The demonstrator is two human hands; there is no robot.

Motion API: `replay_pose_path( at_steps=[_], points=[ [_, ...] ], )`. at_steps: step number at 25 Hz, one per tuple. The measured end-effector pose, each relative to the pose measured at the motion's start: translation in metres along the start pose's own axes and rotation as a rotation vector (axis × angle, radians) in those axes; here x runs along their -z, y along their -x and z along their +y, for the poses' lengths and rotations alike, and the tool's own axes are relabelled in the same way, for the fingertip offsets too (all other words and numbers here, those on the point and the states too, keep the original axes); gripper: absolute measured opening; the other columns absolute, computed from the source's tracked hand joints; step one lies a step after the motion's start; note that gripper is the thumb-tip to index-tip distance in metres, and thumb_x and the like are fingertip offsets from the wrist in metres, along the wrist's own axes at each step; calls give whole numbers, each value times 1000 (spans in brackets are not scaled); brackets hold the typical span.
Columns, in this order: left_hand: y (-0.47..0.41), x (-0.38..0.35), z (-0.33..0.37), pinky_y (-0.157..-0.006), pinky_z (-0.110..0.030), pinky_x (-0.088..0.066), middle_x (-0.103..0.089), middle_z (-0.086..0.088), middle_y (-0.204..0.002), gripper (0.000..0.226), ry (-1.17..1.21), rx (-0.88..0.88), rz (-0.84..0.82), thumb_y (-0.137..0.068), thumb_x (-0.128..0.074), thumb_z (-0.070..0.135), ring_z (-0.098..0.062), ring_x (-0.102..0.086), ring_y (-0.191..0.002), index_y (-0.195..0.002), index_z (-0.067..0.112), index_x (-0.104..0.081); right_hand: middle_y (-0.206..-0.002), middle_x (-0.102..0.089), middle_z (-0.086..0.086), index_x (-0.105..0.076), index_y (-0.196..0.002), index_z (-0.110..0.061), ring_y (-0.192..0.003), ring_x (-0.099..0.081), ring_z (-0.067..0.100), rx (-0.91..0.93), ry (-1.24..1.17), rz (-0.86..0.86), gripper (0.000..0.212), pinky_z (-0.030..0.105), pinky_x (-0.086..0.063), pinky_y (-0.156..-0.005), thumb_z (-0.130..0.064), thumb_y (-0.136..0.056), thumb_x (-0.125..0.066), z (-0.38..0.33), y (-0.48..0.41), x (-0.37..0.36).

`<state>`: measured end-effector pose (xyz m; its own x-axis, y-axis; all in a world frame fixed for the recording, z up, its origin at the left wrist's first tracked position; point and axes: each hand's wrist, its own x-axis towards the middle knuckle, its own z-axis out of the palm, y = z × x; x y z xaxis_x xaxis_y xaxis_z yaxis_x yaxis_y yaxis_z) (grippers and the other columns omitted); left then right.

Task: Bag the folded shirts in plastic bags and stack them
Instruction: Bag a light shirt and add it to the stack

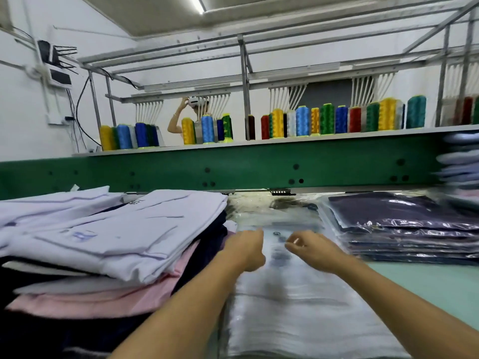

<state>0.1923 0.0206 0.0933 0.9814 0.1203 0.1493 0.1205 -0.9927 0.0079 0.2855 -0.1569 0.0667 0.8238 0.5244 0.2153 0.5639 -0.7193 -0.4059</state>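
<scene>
Folded shirts sit in a tall pile at the left of the frame, pale lilac-white ones on top, pink below, navy underneath. At lower centre a sheaf of clear plastic bags lies flat on the pale green surface, just beside that pile.

You have both arms stretched forward over the bags. Your left hand is at the centre of the frame, close to the edge of the shirt pile, with its fingers bent down toward the plastic; blur hides whether its grip is closed on anything. Your right hand is just beside it, to the right, fingers curled and thumb near the forefinger. I cannot tell whether that grip pinches the film or holds nothing.

At the right, a stack of bagged dark purple shirts rests on the surface. Across the upper half runs a green machine beam, with coloured thread cones on the shelf above it.
</scene>
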Motion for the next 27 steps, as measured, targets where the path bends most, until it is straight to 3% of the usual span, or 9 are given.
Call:
replay_pose_path(
  at_steps=[3, 5, 9, 12, 15, 18, 22, 25, 27],
  points=[
    [12, 50, -14, -97, -41, -38, -58, -9, -132, 39, -329, 39, 152, -92, -55, 24, -31, -50, -123, -129, 15, -47, -90, -75, -1, -69, -102, -24, -83, -69, 20, 113, -325, 38, 15, 41, -59, -78, -31, -98, -56, -72, -4, -3],
    [23, 82, -32, -99, -41, -36, -54, -5, -135, 46, -484, 175, 129, -90, -60, 34, -28, -46, -126, -132, 20, -48, -81, -76, 4, -70, -100, -18, -71, -69, 17, 171, -524, 3, 15, 30, -58, -63, -20, -97, -55, -117, -4, -7],
    [53, 133, -73, -61, -29, -43, -63, -1, -93, 19, -408, 321, 8, -81, -67, 31, -20, -58, -71, -80, 18, -54, -79, -73, 10, -71, -96, -7, -55, -57, 13, 121, -776, -85, 19, 20, -42, -47, -18, -97, -55, -181, -1, -15],
    [72, 149, -101, -55, -29, -43, -59, -1, -79, 14, -361, 268, 33, -85, -59, 25, -19, -57, -59, -76, 16, -54, -71, -66, 6, -67, -88, -6, -48, -44, 15, 13, -900, -161, 19, 21, -36, -45, -20, -96, -56, -206, -1, -16],
    [81, 148, -115, -71, -36, -51, -64, -1, -93, 46, -174, 198, -97, -80, -65, 59, -21, -59, -81, -95, 16, -62, -57, -53, 1, -58, -88, -14, -40, -37, 13, -82, -1015, -246, 12, 18, -29, -41, -25, -94, -58, -216, -3, -18],
    [78, 144, -115, -69, -36, -45, -56, 0, -90, 72, -163, 185, -214, -60, -62, 82, -22, -54, -81, -92, 18, -53, -51, -51, -1, -54, -91, -15, -34, -45, 12, -103, -1106, -235, 11, 19, -42, -40, -23, -97, -60, -223, -7, -20],
    [69, 148, -114, -59, -33, -49, -60, -1, -69, 39, -218, 122, -133, -76, -65, 54, -20, -56, -60, -68, 16, -58, -67, -64, 9, -62, -99, -9, -46, -60, 19, -119, -1209, -171, 14, 23, -50, -46, -22, -94, -58, -237, -14, -17],
    [68, 164, -115, -47, -27, -50, -62, 4, -61, 32, -122, 140, -51, -81, -61, 46, -15, -64, -42, -70, 17, -67, -73, -67, 11, -68, -92, -13, -56, -66, 24, -155, -1282, -302, 25, 34, -60, -59, -35, -91, -57, -250, -17, -6],
    [67, 175, -117, -46, -21, -45, -61, 7, -55, 29, -33, 141, 1, -80, -60, 43, -14, -67, -45, -67, 19, -70, -69, -68, 12, -67, -90, -10, -56, -67, 24, -150, -1401, -311, 22, 34, -59, -56, -26, -95, -52, -259, -22, 4]
  ],
)
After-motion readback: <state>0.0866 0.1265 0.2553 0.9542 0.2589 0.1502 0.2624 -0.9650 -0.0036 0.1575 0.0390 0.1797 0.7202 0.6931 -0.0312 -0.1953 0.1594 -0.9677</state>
